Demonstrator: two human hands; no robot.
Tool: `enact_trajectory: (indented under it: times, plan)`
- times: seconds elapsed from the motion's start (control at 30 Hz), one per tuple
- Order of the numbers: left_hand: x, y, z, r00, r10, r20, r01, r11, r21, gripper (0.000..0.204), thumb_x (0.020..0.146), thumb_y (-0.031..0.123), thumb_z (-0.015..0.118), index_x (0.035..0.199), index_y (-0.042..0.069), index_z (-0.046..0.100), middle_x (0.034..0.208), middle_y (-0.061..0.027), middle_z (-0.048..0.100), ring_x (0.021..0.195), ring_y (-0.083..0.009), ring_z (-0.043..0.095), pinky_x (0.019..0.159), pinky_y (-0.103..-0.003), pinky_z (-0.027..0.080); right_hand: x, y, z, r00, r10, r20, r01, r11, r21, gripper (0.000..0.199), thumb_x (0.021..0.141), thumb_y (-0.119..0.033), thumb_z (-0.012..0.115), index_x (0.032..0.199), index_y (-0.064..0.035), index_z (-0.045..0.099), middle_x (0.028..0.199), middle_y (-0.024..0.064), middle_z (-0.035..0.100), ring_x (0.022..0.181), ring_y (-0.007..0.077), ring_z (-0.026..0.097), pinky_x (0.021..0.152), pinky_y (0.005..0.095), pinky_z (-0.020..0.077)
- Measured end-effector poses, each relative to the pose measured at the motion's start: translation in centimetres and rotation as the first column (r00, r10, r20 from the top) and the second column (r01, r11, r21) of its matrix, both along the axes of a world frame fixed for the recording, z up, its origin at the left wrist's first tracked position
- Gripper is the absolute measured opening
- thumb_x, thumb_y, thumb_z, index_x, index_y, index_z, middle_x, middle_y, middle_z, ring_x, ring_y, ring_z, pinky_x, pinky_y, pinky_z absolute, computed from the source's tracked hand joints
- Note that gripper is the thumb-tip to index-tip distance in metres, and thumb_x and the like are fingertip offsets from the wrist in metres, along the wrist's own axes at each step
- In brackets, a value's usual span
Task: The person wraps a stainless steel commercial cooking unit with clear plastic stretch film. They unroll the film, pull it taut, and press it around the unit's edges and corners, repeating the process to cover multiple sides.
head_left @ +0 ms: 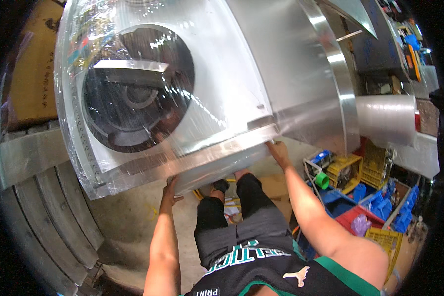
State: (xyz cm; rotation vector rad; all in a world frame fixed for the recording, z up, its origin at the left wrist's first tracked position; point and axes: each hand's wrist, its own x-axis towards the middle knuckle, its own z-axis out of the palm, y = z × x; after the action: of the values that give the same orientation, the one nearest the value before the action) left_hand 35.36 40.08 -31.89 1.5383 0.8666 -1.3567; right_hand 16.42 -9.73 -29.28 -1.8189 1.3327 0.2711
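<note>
A large stainless steel unit (222,64), partly wrapped in clear film, fills the upper middle. Set into its top is a round black recess (138,118) with a ring inside. Below the unit's front edge (222,144) I hold a long grey metal tray (222,169) by its two ends. My left hand (170,192) grips the left end, some fingers hidden by the metal. At the right end is my right hand (278,153), its fingertips closed round the corner. How far the tray sits inside the unit is hidden.
On the right stand yellow crates (344,172) and blue bins (380,204) with small parts. Behind them lies a roll of clear film (387,118). Grey metal slats (49,212) are on the left, below a large cardboard box (37,69).
</note>
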Motion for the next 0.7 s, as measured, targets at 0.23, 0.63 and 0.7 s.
enact_trajectory:
  times: [0.23, 0.63, 0.7]
  plan:
    - [1.2, 1.3, -7.5, 0.996, 0.015, 0.083, -0.016, 1.0, 0.017, 0.073, 0.088, 0.069, 0.064, 0.145, 0.027, 0.045, 0.142, -0.0052, 0.055, 0.125, -0.0337, 0.057, 0.079, -0.055, 0.061, 1.9, -1.6, -5.0, 0.971, -0.072, 0.229, 0.074, 0.997, -0.002, 0.061, 0.086, -0.056, 0.068, 0.099, 0.0029, 0.072, 0.087, 0.0264, 0.071, 0.083, 0.0415, 0.071, 0.075, 0.0489, 0.0515]
    - [-1.3, 0.9, -12.7, 0.966, 0.257, -0.025, -0.258, 0.963, -0.075, 0.072, 0.092, 0.061, 0.062, 0.15, 0.023, 0.042, 0.148, -0.0082, 0.05, 0.121, -0.0354, 0.059, 0.081, -0.056, 0.06, 5.7, -3.6, -9.4, 0.976, -0.128, 0.178, 0.135, 0.99, -0.028, 0.06, 0.088, -0.056, 0.066, 0.101, 0.0022, 0.071, 0.087, 0.0236, 0.072, 0.083, 0.0387, 0.07, 0.075, 0.0474, 0.051]
    - [-1.4, 0.2, -13.1, 0.965, 0.26, -0.019, -0.261, 0.963, -0.073, 0.072, 0.092, 0.061, 0.063, 0.15, 0.023, 0.042, 0.148, -0.0084, 0.05, 0.121, -0.0355, 0.059, 0.082, -0.056, 0.06, 6.4, -4.0, -10.1, 0.975, -0.129, 0.18, 0.137, 0.99, -0.036, 0.06, 0.089, -0.056, 0.066, 0.102, 0.0021, 0.071, 0.087, 0.0231, 0.072, 0.083, 0.0383, 0.07, 0.075, 0.0472, 0.051]
